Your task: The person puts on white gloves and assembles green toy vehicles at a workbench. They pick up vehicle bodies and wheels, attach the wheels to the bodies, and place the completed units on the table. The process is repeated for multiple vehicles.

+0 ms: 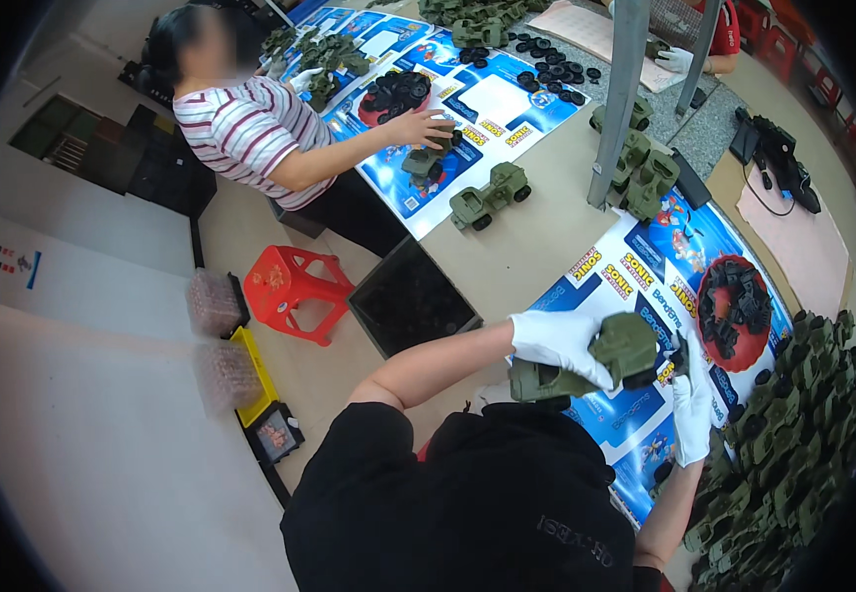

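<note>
My left hand [554, 340], in a white glove, is wrapped round an olive-green toy truck [625, 343] and holds it above the table's near part. Dark wheels show along the truck's lower side. My right hand [692, 409], gloved too, pinches a small dark part [680, 355] close to the truck's right end. Whether that part touches the truck I cannot tell. Just right of my right hand stands a red bowl [734, 366] of black plastic parts.
Green toy pieces are heaped [783, 454] at the right. Another toy truck [492, 197] stands farther up the table, and a metal post [617, 109] rises beside it. A co-worker [250, 128] handles a truck at far left. A red stool [295, 286] is on the floor.
</note>
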Action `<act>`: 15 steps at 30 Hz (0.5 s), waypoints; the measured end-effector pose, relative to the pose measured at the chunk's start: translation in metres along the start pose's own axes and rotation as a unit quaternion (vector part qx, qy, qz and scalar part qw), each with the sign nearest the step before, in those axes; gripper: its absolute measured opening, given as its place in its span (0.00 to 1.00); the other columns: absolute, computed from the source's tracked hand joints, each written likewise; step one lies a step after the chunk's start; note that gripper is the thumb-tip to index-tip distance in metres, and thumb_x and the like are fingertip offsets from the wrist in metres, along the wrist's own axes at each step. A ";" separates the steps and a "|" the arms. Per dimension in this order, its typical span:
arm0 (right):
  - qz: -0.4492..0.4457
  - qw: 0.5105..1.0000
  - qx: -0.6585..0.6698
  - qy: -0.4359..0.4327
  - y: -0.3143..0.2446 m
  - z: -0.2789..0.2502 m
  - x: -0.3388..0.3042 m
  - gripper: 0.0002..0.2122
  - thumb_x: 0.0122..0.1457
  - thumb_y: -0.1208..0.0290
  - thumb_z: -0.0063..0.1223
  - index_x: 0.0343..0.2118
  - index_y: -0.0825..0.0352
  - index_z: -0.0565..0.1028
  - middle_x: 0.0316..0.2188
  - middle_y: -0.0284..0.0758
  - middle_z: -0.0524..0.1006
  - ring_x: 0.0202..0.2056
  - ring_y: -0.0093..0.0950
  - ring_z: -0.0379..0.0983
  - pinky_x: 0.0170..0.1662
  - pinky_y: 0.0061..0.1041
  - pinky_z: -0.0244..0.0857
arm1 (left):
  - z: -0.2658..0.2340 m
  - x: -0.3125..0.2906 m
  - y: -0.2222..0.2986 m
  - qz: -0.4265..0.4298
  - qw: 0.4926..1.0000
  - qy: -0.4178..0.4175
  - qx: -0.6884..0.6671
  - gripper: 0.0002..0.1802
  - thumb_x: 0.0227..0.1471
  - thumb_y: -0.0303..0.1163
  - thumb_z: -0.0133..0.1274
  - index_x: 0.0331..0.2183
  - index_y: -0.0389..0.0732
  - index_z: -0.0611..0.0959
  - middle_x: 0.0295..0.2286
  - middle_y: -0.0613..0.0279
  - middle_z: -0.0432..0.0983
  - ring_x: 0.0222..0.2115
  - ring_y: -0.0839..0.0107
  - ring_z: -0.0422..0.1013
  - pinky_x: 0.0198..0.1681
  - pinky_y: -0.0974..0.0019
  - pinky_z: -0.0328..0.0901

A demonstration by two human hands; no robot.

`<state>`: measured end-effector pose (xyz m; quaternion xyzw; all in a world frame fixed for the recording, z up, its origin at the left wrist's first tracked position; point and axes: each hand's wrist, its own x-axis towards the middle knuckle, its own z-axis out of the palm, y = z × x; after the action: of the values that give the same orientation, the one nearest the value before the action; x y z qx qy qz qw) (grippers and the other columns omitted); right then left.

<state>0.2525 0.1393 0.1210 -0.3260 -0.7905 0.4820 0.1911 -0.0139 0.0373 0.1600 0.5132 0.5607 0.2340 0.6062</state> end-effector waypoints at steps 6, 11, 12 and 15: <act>0.011 0.996 0.011 -0.089 0.001 0.013 -0.009 0.28 0.63 0.54 0.42 0.60 0.70 0.61 0.56 0.44 0.67 0.58 0.36 0.61 0.62 0.30 0.48 | 0.023 0.016 -0.014 -0.022 0.994 -0.086 0.068 0.37 0.39 0.53 0.64 0.43 0.33 0.76 0.33 0.54 0.79 0.33 0.66 0.75 0.39 0.66 0.68; 0.096 0.987 0.087 -0.091 0.015 0.010 -0.009 0.24 0.61 0.65 0.44 0.59 0.70 0.63 0.52 0.39 0.70 0.54 0.29 0.63 0.59 0.27 0.52 | 0.021 0.012 -0.011 -0.030 0.986 -0.142 -0.079 0.41 0.44 0.52 0.63 0.52 0.34 0.70 0.36 0.57 0.78 0.34 0.74 0.73 0.40 0.70 0.67; 0.135 0.970 0.181 -0.091 0.007 0.009 -0.005 0.23 0.61 0.65 0.45 0.58 0.70 0.64 0.51 0.36 0.71 0.51 0.26 0.64 0.58 0.25 0.54 | 0.022 0.009 -0.004 0.004 0.985 -0.134 -0.107 0.39 0.45 0.50 0.63 0.52 0.34 0.71 0.35 0.58 0.78 0.33 0.75 0.72 0.39 0.71 0.67; 0.140 0.929 0.338 -0.057 0.011 0.006 -0.013 0.24 0.63 0.61 0.46 0.59 0.69 0.64 0.45 0.29 0.73 0.36 0.17 0.65 0.43 0.17 0.62 | 0.029 0.018 -0.004 -0.005 0.994 -0.094 -0.057 0.39 0.44 0.45 0.65 0.52 0.32 0.70 0.39 0.58 0.76 0.36 0.73 0.71 0.42 0.69 0.66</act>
<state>0.2615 0.1299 0.1086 -0.3214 -0.5368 0.7602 0.1751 0.0165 0.0408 0.1441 0.4945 0.4897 0.2130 0.6858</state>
